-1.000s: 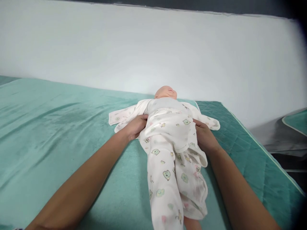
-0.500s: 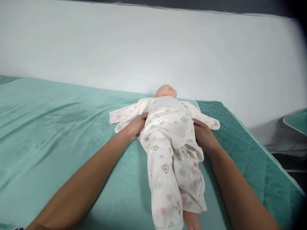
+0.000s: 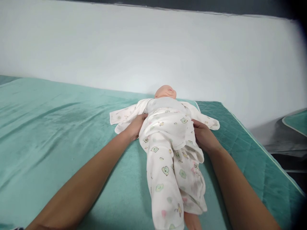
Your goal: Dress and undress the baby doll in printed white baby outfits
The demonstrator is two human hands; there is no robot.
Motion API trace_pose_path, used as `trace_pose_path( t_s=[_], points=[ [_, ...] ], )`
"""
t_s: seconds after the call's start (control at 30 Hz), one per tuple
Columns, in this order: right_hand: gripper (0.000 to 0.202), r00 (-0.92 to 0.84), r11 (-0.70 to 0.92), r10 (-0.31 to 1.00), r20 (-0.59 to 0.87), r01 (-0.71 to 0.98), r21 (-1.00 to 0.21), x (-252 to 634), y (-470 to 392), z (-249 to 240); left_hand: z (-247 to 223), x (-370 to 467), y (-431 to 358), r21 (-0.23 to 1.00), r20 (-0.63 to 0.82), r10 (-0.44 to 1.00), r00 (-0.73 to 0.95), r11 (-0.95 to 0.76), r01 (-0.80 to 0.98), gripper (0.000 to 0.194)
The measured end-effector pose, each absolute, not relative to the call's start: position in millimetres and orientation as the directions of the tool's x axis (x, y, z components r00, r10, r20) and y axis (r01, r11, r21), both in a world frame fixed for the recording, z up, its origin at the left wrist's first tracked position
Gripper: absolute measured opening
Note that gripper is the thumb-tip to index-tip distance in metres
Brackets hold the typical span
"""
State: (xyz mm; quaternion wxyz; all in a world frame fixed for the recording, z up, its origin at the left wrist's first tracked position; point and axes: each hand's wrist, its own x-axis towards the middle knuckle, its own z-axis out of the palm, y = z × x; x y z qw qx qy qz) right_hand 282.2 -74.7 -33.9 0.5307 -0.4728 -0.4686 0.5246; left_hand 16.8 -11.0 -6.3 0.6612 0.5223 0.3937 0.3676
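Note:
A baby doll (image 3: 165, 92) lies on its back, head away from me, its grey torso (image 3: 164, 103) bare of print. An open white printed jacket (image 3: 123, 115) spreads its sleeves to both sides. White printed baby trousers (image 3: 165, 166) cover the legs, and printed cloth reaches high over the belly; a loose edge lies folded at the right hip. My left hand (image 3: 136, 126) is closed at the left side of the waist, fingertips partly under the cloth. At the right side, my right hand (image 3: 203, 134) pinches the cloth, with its fingers partly hidden. One bare foot (image 3: 192, 221) shows below the right trouser leg.
Beneath the doll is a green bed cover (image 3: 72, 127), wrinkled on the left. Its quilted right part (image 3: 249, 153) ends at a piped edge. A white wall (image 3: 144, 44) stands behind the head. Another green padded surface (image 3: 297, 121) shows at far right.
Both hands stay at the doll's waist with almost no movement. The cloth at the left hip and upper leg has shifted slightly to the left.

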Motion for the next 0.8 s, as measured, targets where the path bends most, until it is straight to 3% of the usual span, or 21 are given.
trace_pose_path(
  t_s=[0.27,0.53,0.8],
  points=[
    [0.026,0.018,-0.010,1.000,-0.012,-0.140,-0.990,281.3,-74.1,-33.3,-3.3,14.6,-12.6,0.986,-0.128,0.897,0.424,0.159,-0.038,0.015],
    [0.030,0.020,-0.002,1.000,-0.005,-0.113,-0.994,275.6,-79.4,-23.6,0.4,10.9,-12.9,0.942,-0.186,0.883,0.431,0.285,-0.177,0.035],
    [0.033,0.074,-0.010,0.997,-0.018,-0.103,-0.995,271.3,-82.5,-16.6,3.8,9.1,-16.2,0.914,-0.177,0.869,0.463,0.319,-0.251,0.035]
  ],
)
